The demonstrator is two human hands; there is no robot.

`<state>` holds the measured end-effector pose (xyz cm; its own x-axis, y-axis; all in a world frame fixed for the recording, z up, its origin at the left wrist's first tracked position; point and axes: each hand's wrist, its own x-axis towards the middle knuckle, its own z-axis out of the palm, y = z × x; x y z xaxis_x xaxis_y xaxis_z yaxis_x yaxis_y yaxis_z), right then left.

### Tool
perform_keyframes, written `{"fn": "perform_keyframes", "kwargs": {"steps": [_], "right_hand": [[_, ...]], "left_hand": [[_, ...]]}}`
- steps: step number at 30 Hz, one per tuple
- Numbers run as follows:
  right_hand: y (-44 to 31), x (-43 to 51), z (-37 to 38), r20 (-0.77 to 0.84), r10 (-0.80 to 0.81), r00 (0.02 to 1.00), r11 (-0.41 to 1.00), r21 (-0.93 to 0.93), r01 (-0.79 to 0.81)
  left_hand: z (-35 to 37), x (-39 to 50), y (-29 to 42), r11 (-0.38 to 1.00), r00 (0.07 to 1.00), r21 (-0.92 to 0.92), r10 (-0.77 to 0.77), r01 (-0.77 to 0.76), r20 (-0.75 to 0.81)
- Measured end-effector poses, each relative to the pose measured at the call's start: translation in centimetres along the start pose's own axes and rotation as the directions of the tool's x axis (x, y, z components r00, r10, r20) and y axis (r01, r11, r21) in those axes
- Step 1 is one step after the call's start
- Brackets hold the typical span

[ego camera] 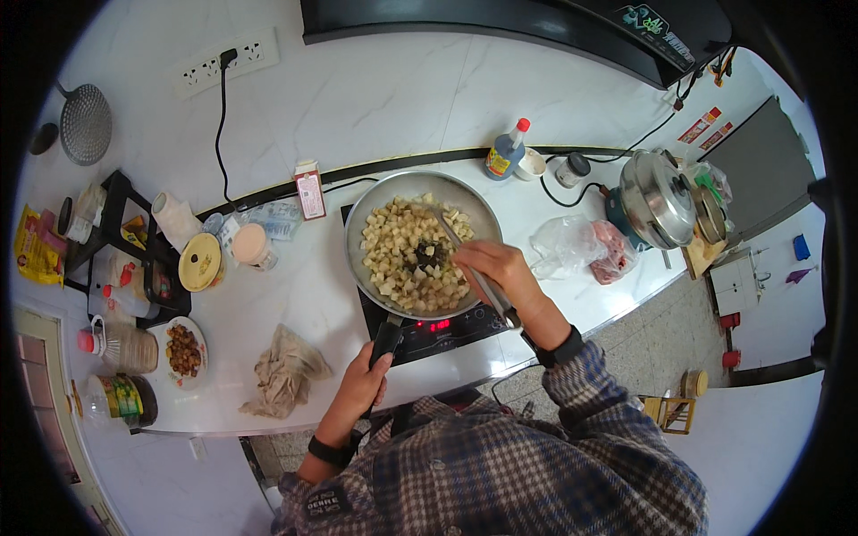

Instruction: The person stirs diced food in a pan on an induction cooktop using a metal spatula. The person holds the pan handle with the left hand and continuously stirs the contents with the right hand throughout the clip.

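Observation:
My left hand is closed round the black handle of a wide metal frying pan. The pan sits on a black induction cooker with a lit red display. Pale diced food covers much of the pan's floor, with a dark clump near its middle. Over the pan's right edge, my right hand grips a metal spatula. The tool's shaft slants up and left into the food, and its far end is blurred among the cubes.
Left of the pan lie a crumpled cloth and a plate of browned food, beside oil bottles. A sauce bottle stands behind. Plastic bags and a lidded steel pot are on the right; a range hood overhangs.

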<state>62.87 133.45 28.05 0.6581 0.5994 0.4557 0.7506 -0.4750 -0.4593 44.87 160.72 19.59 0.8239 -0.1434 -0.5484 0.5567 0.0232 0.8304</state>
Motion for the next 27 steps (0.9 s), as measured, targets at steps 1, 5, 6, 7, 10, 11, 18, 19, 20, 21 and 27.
{"fn": "perform_keyframes", "kwargs": {"steps": [1, 5, 6, 7, 10, 11, 18, 19, 20, 21, 27], "right_hand": [[0.5, 0.8, 0.7, 0.005, -0.022, 1.0, 1.0, 0.009, 0.022], [0.8, 2.3, 2.1, 0.141, -0.134, 0.981, 0.991, -0.009, 0.137], [0.5, 2.0, 1.9, 0.229, -0.137, 0.964, 0.988, -0.038, 0.15], [0.0, 1.5, 1.4, 0.347, -0.117, 0.931, 0.986, -0.072, 0.151], [-1.5, 0.6, -1.6, 0.331, -0.079, 0.94, 0.997, 0.003, 0.083], [-1.9, 0.5, -2.2, 0.323, -0.048, 0.945, 0.999, 0.023, 0.043], [-1.3, 2.1, 0.6, 0.25, -0.297, 0.922, 0.95, -0.018, 0.311], [-1.2, 2.0, 1.2, 0.32, -0.293, 0.901, 0.949, -0.018, 0.315], [-1.2, 1.7, 1.7, 0.372, -0.285, 0.883, 0.949, -0.016, 0.314], [-1.3, 1.5, 1.9, 0.453, -0.254, 0.854, 0.955, -0.022, 0.296], [-4.1, 0.6, -2.9, 0.462, -0.168, 0.871, 0.964, -0.106, 0.243]], "left_hand": [[0.0, 0.0, 0.0, 1.0, 1.0, 0.009, 0.012, -0.012, 0.002], [0.0, 0.0, 0.0, 0.999, 1.0, 0.026, 0.024, -0.024, 0.007], [0.0, -0.1, 0.0, 1.0, 1.0, 0.018, 0.018, -0.018, 0.007], [0.0, -0.1, 0.0, 1.0, 1.0, 0.011, 0.015, -0.015, 0.006], [-0.1, 0.0, -0.1, 1.0, 1.0, 0.001, -0.002, 0.002, 0.005], [-0.1, 0.1, -0.1, 1.0, 1.0, -0.002, -0.003, 0.003, -0.001], [0.0, 0.0, -0.2, 1.0, 1.0, 0.012, 0.003, -0.003, 0.004], [0.0, 0.0, -0.2, 1.0, 1.0, 0.015, 0.006, -0.006, 0.006], [-0.1, 0.0, -0.1, 1.0, 1.0, 0.017, 0.003, -0.004, 0.008], [-0.1, 0.0, -0.1, 1.0, 1.0, 0.02, -0.005, 0.005, 0.009], [0.0, -0.2, 0.2, 1.0, 1.0, -0.006, -0.017, 0.017, -0.018]]}}
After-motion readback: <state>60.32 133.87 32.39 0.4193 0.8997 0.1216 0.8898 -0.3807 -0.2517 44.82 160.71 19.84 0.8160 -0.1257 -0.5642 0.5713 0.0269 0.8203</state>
